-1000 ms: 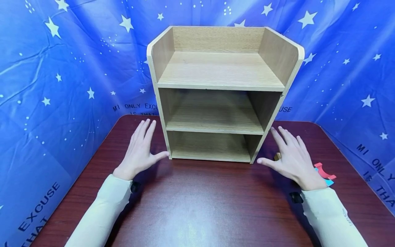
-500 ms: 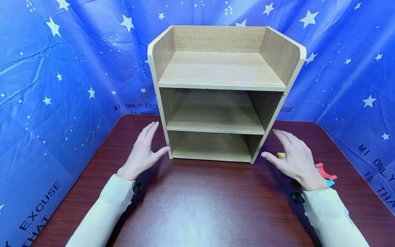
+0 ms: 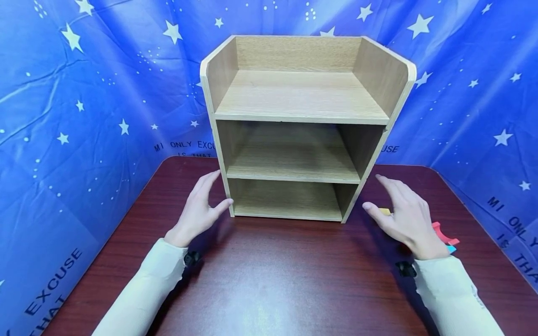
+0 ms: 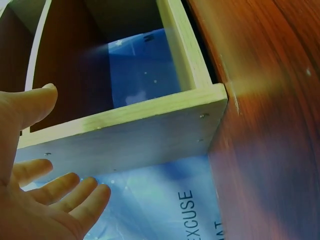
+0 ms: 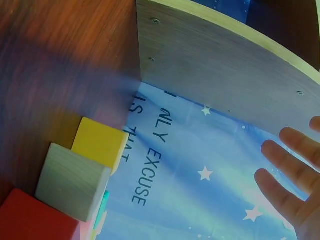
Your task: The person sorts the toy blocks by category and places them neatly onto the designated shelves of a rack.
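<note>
I see the wooden shelf (image 3: pixel 294 95) already upright toward the table's back edge, blocks (image 5: pixel 72 180) lying off it rightward, my left grip (image 3: pixel 195 213) and right grip (image 3: pixel 405 217) spread, holding nothing.

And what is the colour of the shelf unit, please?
The shelf unit is light tan with wood grain, best seen in the head view.

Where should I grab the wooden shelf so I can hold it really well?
Probably low on its sides: left hand on the left panel, right hand on the right panel, coming from both sides together, thumbs round the front edges. The wooden shelf stands upright, wide and open-fronted, and its panels are flat boards.
</note>
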`<state>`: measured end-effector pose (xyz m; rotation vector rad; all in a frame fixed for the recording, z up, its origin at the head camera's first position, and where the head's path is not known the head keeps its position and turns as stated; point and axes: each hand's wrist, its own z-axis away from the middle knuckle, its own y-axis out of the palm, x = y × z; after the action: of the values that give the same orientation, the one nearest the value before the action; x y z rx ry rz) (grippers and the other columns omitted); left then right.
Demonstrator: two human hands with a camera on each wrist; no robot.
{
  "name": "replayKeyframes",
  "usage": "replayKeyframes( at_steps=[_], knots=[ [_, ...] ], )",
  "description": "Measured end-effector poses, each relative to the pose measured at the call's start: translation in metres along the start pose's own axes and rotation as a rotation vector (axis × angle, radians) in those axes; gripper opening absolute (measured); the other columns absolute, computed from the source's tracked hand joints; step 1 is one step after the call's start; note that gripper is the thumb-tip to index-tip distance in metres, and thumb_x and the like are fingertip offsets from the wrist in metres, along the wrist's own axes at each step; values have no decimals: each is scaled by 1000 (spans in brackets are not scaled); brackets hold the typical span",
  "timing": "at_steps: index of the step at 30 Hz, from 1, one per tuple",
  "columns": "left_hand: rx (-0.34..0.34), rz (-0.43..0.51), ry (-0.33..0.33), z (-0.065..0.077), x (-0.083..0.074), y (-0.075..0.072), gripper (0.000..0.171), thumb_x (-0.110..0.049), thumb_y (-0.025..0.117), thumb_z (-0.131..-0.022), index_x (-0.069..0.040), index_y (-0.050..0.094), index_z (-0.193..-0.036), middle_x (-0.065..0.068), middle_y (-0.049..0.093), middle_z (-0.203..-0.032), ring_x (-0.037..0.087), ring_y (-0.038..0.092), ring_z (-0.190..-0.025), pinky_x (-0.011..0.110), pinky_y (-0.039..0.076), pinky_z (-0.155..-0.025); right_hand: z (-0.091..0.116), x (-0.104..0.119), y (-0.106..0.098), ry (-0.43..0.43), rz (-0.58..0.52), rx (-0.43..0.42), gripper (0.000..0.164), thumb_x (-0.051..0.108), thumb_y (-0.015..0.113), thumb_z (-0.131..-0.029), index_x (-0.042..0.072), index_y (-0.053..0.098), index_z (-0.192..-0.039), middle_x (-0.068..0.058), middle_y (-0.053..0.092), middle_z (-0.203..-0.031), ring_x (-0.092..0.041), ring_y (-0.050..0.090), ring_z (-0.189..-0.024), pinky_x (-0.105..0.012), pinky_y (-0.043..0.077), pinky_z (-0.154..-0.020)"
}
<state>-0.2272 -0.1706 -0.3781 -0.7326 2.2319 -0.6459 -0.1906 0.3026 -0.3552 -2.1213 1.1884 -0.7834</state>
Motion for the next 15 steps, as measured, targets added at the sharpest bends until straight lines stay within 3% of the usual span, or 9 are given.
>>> replayKeyframes(
  at_steps=[8,15],
  knots=[
    [-1,155,-75,-1,1,5,64,-11,79,-78,-1,49,-134,15,54,-123,31,58,-107,43,50,-94,-3,-1,-3,-13,17,-65,64,34,72,-77,11,54,-133,-10,62,-112,-22,55,-83,-51,46,-57],
    [-6,228,-135,-3,1,10,57,-6,76,-79,-2,52,-130,12,58,-115,27,62,-103,39,54,-90,-2,-3,-5,17,24,-74,61,34,72,-79,13,54,-134,-8,62,-111,-20,54,-82,-50,44,-53]
  ],
)
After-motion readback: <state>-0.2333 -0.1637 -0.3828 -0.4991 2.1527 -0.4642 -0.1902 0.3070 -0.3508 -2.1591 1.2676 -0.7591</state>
